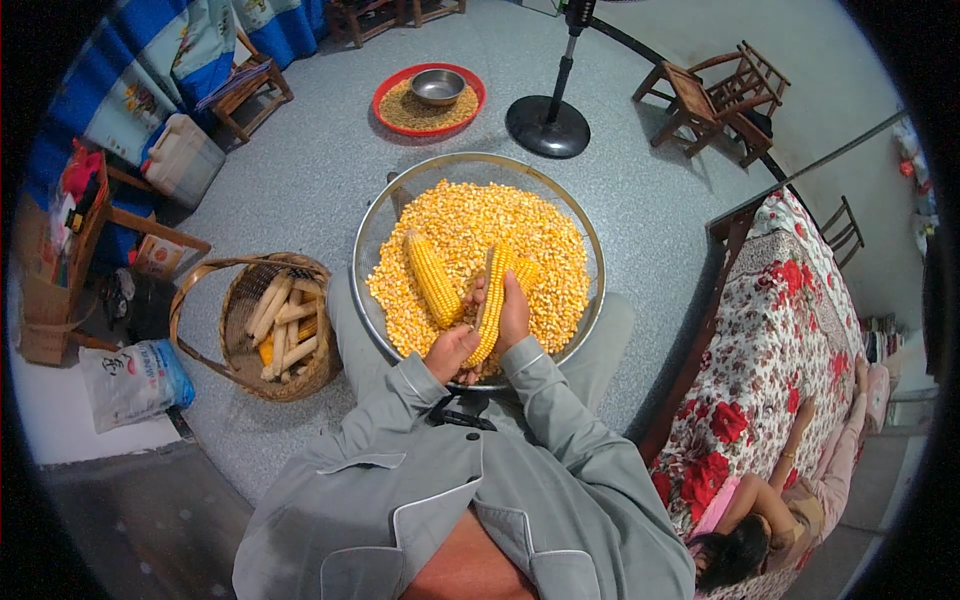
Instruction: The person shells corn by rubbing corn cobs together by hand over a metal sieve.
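Note:
Both my hands grip one yellow ear of corn [493, 300], tilted above a heap of loose kernels [495, 214]. My left hand [452, 351] holds its lower end, while my right hand [514, 313] wraps around its right side. A strip along the ear's left side looks bare of kernels. Another whole ear [433, 279] lies on the heap to the left. Behind my right hand a further ear [527, 271] is partly hidden. The kernels fill a round metal mesh sieve [598, 247] resting over my lap.
At my left stands a wicker basket [247, 375] of stripped cobs [281, 319]. Ahead are a red tray [382, 124] of grain with a metal bowl [438, 88] and a fan's black base [547, 127]. A person [795, 517] lies on the flowered bed [750, 360] at right.

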Demonstrator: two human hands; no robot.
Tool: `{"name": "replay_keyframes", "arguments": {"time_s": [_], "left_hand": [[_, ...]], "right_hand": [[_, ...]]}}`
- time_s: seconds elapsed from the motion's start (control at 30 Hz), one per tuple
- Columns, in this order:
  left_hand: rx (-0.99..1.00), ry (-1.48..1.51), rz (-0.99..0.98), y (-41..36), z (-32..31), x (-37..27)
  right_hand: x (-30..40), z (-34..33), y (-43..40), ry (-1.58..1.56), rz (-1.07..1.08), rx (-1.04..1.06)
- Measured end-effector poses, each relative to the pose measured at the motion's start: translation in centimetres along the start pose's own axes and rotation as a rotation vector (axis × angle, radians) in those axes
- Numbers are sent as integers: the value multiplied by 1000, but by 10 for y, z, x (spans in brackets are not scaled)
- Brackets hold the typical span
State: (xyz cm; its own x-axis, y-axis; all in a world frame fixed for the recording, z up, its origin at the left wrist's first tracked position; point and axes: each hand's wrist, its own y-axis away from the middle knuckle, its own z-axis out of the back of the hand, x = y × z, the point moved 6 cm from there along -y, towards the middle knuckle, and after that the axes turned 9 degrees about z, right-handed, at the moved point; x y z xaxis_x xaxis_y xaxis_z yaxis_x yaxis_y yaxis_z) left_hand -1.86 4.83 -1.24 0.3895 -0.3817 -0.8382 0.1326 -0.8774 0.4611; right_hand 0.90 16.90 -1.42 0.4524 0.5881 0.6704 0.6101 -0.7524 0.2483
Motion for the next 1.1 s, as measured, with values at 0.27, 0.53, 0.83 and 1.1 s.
{"name": "replay_keyframes", "arguments": {"time_s": [0.27,0.53,0.83,1.1], "left_hand": [[-72,166,28,-5,3,3],[-308,11,-147,-11,15,9],[-253,145,-116,-13,18,16],[-386,-253,-211,-1,12,7]], "right_hand": [[1,-4,2,79,-30,72],[0,-1,3,99,35,42],[-14,6,-3,102,113,59],[32,-15,-14,486,386,42]]}}
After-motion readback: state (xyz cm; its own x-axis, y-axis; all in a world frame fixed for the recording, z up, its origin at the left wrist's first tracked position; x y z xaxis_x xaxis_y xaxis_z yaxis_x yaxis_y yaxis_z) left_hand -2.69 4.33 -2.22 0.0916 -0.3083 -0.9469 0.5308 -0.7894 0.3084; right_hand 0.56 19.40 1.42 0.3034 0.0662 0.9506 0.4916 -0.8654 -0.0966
